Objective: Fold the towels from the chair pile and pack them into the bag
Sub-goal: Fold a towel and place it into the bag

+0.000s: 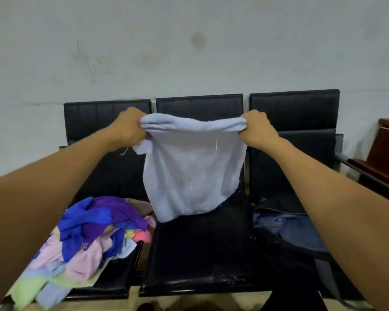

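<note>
Two hands, left hand (129,129) and right hand (257,129), fingers clamped on one pale towel (192,173) above the middle of three seats (198,254); one towel pile (88,239) left, one bag (288,227) right.

Two bare arms, no sleeves in view

The left hand (128,129) and right hand (257,129) are bare: no gloves, rings or wristbands show. Both forearms are uncovered from wrist to the frame edge, with no watch, bracelet or cuff on either. Fine hair shows faintly along the left forearm. The knuckles of each hand face the camera; the fingertips are hidden. Nothing else of the person's body or clothing can be made out.
</note>
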Motion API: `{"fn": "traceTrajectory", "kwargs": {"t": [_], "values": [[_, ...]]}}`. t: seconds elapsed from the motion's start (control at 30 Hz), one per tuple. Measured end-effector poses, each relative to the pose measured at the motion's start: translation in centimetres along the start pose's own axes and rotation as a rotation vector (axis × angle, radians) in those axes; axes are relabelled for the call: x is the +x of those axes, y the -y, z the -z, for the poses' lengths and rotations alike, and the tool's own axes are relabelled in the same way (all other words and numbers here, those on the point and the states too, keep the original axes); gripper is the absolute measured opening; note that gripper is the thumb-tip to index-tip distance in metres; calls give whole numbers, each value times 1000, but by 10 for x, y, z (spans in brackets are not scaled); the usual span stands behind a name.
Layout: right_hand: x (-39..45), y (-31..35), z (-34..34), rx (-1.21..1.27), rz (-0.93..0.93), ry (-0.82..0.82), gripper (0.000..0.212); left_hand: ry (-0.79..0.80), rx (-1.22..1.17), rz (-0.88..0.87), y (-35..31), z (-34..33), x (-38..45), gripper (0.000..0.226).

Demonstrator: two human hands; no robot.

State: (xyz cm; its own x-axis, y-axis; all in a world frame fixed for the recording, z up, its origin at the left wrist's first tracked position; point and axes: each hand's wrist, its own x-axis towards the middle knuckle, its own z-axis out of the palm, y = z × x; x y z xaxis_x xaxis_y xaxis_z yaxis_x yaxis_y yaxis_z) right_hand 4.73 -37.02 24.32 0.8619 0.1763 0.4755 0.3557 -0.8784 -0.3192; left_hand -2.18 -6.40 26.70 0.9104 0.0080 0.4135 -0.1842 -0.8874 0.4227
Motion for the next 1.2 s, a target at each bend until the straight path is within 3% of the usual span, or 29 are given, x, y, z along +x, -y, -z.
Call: {"fn": "traceTrajectory", "kwargs": {"t": [0.07, 0.13, 0.27, 0.33, 0.43, 0.53, 0.63, 0.7, 0.8, 0.9, 0.97, 1.07, 1.2], "values": [[-11, -5, -2, 68, -24, 231, 32, 183, -226, 87, 9, -3, -15, 8], [-21, -9, 1, 227, -71, 371, 23, 316, -408, 151, 13, 0, -28, 9], [-27, -11, 18, 426, -107, 568, 24, 495, -553, 246, 9, 13, -36, 42], [-26, -12, 25, 466, -129, 674, 29, 571, -518, 269, 2, 22, -34, 45], [-25, -12, 31, 497, -198, 692, 26, 720, -387, 278, -10, 32, -31, 43], [-22, -15, 32, 455, -128, 731, 41, 758, -92, 246, -14, 29, -22, 39], [-24, -15, 25, 196, -19, 821, 56, 631, 274, 167, -11, 13, -10, 51], [-17, -19, 7, -89, 20, 725, 30, 458, 411, 130, -7, -6, -2, 42], [-6, -19, -10, -212, 20, 301, 8, 97, 467, 140, -16, -26, 7, 26], [8, -16, -6, -76, -3, -95, 19, -289, 467, 65, -27, -23, 24, 10], [17, -14, 3, 3, 5, -229, 23, -456, 460, -53, -33, -15, 30, 8], [28, -16, 12, 59, 25, -333, 20, -544, 430, -131, -35, -5, 35, 13], [24, -22, 3, 20, 28, -322, 19, -510, 418, -179, -32, -7, 26, 16]]}}
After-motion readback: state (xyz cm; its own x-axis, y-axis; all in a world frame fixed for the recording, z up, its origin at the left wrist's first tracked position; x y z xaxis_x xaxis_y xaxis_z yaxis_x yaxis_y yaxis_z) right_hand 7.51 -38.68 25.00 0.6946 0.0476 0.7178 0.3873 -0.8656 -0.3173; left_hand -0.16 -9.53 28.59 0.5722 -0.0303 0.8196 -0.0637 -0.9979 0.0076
